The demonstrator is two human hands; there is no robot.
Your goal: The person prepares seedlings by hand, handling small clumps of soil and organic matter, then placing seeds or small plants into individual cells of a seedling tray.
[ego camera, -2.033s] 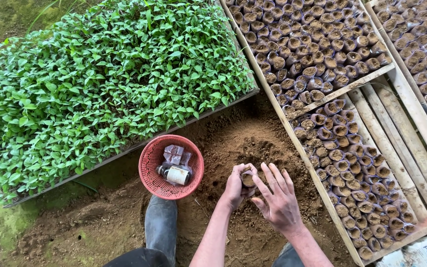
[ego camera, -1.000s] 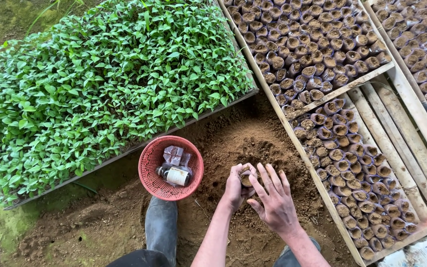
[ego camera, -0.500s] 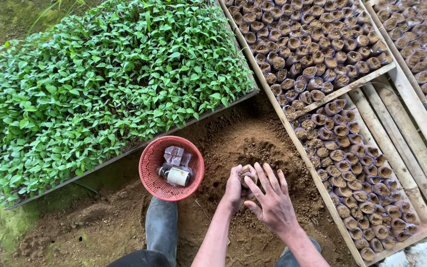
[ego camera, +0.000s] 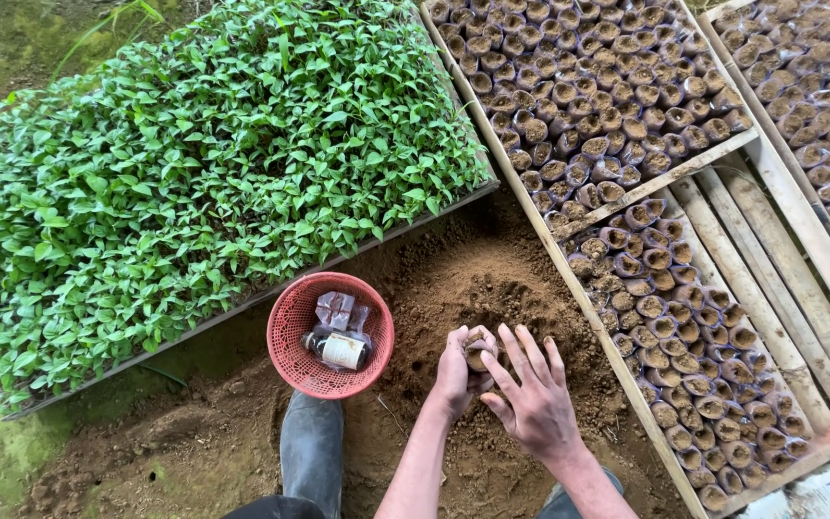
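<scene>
- Soil pot [ego camera: 478,352], a small round one, sits low in the middle of the frame, held upright with its open mouth up.
- The left hand [ego camera: 455,373] is closed around the pot from the left side.
- The right hand [ego camera: 533,402] is just to the right of the pot, fingers spread apart and touching its top. Both hands are right at the pot.
- Under the hands is a heap of brown dirt [ego camera: 477,279].
- To the left, a round red basket [ego camera: 288,354] holds a small dark bottle [ego camera: 338,349] with a white label and some shiny little packets [ego camera: 335,309].
- A dark boot [ego camera: 311,447] stands below the basket.
- Green baby plants [ego camera: 194,163] fill the upper left.
- Wooden frames [ego camera: 655,185] full of filled pots fill the right side.
</scene>
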